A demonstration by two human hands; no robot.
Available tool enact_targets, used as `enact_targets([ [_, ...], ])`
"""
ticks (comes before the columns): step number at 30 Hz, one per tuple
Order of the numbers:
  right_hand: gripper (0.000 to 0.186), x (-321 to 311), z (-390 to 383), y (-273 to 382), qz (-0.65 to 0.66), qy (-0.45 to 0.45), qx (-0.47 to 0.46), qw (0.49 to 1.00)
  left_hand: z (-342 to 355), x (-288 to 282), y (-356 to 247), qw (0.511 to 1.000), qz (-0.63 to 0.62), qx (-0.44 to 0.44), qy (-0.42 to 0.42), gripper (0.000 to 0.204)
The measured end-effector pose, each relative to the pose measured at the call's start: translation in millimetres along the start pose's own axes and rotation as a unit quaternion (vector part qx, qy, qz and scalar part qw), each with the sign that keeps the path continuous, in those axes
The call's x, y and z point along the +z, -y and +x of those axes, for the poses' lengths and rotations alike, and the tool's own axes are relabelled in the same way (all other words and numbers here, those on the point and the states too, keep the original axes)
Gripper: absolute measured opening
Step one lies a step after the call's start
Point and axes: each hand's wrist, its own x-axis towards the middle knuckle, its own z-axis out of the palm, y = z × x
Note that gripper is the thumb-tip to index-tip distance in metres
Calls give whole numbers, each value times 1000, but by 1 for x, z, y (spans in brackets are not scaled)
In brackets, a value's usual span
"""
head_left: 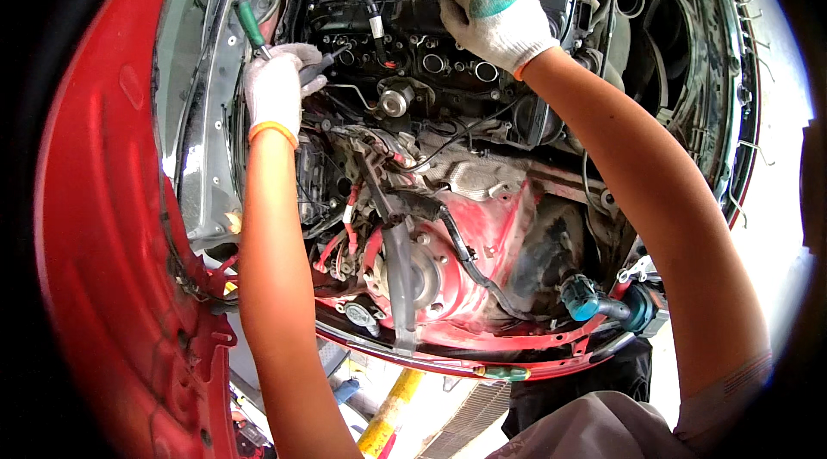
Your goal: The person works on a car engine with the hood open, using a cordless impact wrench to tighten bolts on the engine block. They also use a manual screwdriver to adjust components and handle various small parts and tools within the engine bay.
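My left hand [277,90], in a white knit glove with an orange cuff, is at the left side of the engine [405,11]. From its grip a green-handled screwdriver [249,24] points up and away. A dark, slim part [320,68] also shows at the fingers, reaching toward the engine; I cannot tell its kind or whether it is held. My right hand [500,18], gloved with a green patch on its back, rests over the engine's far right part. Its fingers are curled under, and what they hold, if anything, is hidden. Round open holes [433,63] lie between the hands.
Loose cables and a dark hose [398,274] cross the red fender area [465,244] nearer me. On the front edge, a teal cordless tool [582,297] sits at right and a green screwdriver [503,373] lies near the middle. A red panel [103,201] rises at left.
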Motion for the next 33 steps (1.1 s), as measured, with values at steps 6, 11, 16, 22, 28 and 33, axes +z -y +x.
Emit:
enact_targets([
  [6,11,-1,-1,0,13,-12,-10,1000,-7,2,-8,1000,25,-11,-1,28],
  [11,10,0,0,-1,11,-27,-13,999,-7,-1,-10,1000,24,11,-10,30],
  [16,19,0,0,2,5,-3,1,1000,4,5,-3,996,85,12,-19,28],
  [22,19,-3,1,-2,29,1,-9,1000,12,-11,-7,659,578,463,130,19],
  [28,50,16,-1,109,461,13,125,879,16,-24,24,888,419,169,-85,29],
  [33,30,71,99,181,446,-145,212,857,58,-26,42,602,677,418,-71,36],
])
